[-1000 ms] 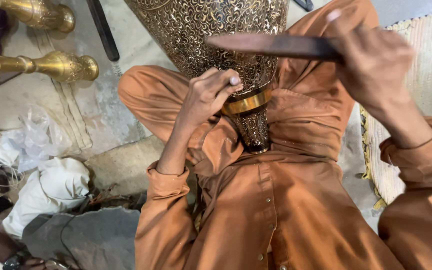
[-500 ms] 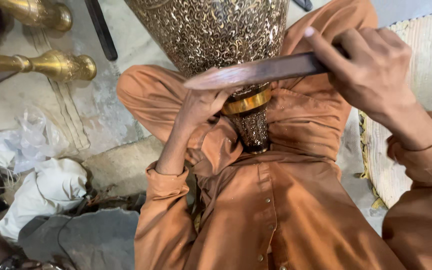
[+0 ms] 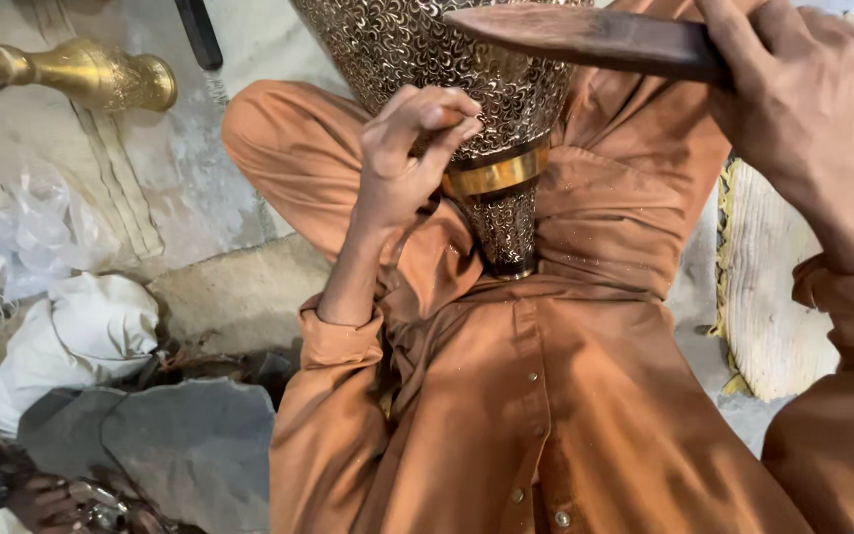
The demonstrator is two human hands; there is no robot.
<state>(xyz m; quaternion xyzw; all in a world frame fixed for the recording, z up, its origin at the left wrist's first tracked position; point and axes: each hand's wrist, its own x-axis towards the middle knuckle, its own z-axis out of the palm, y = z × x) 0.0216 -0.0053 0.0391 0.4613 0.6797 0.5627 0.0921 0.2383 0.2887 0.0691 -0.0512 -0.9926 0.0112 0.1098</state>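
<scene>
An engraved brass vase (image 3: 399, 47) with a plain gold band (image 3: 491, 176) stands neck-down between my crossed legs in orange clothes. My left hand (image 3: 399, 163) is pinched shut against the vase's side, just above the band, with what looks like a small tool (image 3: 437, 119) between thumb and fingers. My right hand (image 3: 805, 107) grips a flat dark wooden bar (image 3: 585, 38), held level over the vase. The bar's far end hangs above my left hand, apart from it.
A second brass piece (image 3: 91, 71) lies on the floor at top left. White plastic bags (image 3: 76, 331) and a grey cloth (image 3: 185, 450) lie at left. Another person's hand with a wristwatch (image 3: 37, 499) shows at bottom left. A woven mat (image 3: 778, 297) lies at right.
The wooden bar in my right hand dropped toward my left hand, then rose again to the top of the view. My left hand stayed pinched at the vase.
</scene>
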